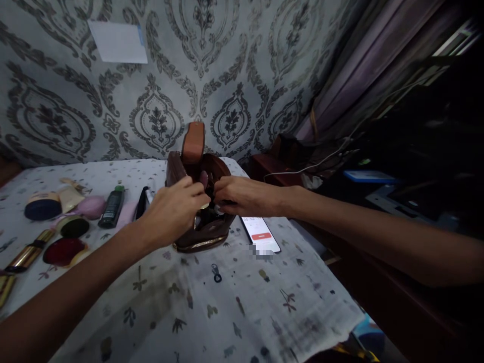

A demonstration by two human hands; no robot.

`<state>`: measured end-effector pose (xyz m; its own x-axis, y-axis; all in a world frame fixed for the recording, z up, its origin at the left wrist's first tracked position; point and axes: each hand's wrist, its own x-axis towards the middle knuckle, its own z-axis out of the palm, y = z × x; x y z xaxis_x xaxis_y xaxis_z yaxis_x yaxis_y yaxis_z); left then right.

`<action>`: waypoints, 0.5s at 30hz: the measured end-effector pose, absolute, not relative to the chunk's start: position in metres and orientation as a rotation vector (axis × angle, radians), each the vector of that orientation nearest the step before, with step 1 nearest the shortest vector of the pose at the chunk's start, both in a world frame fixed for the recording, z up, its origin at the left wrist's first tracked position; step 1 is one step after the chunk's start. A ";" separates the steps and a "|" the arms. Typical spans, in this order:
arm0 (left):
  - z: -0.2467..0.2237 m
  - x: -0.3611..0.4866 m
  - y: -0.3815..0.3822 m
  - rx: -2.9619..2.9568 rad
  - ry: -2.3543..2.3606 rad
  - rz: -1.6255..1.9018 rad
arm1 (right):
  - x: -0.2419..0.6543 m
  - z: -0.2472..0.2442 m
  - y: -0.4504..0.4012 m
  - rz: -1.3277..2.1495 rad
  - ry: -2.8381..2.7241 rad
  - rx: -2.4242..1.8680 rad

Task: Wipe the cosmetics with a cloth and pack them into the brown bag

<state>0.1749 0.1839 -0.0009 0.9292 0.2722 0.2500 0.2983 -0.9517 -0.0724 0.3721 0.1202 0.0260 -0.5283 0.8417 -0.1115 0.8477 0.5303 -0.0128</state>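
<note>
A brown zippered bag (202, 244) stands open on the cloth-covered table, its tan strap flap (194, 141) raised against the wall. My left hand (183, 204) is at the left side of the bag's mouth with its fingers curled in; a small pale thing shows by the fingertips, too dim to name. From the right, my right hand (236, 195) reaches into the opening, fingers bent and pressed together. What they hold, if anything, is hidden. Several small dark items lie inside the bag between both hands. Just right of the bag is a phone (264, 239) with a lit timer screen.
Cosmetics lie at the left: a dark green bottle (112, 206), a dark-lidded jar (43, 205), a red round container (64, 250) and a gold tube (32, 250). Patterned wallpaper (230, 116) backs the table (212, 322). A white cable (313, 165) runs at the right.
</note>
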 end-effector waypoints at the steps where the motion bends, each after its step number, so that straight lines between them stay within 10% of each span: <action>1: -0.002 0.167 0.185 -2.981 -0.454 -0.546 | 0.373 0.025 0.120 -0.095 2.670 1.471; 6: -0.015 0.125 0.184 -2.978 -0.455 -1.190 | 0.372 0.025 0.123 -0.035 2.710 1.400; 15: -0.062 0.093 0.169 -3.113 -0.523 -1.245 | 0.326 0.011 0.173 -0.054 2.490 1.130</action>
<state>0.0926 0.1692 -0.0621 0.6882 0.3701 0.6241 0.1870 -0.9216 0.3402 0.3263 0.1734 0.0109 -0.5908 0.7137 -0.3762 0.7295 0.6717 0.1288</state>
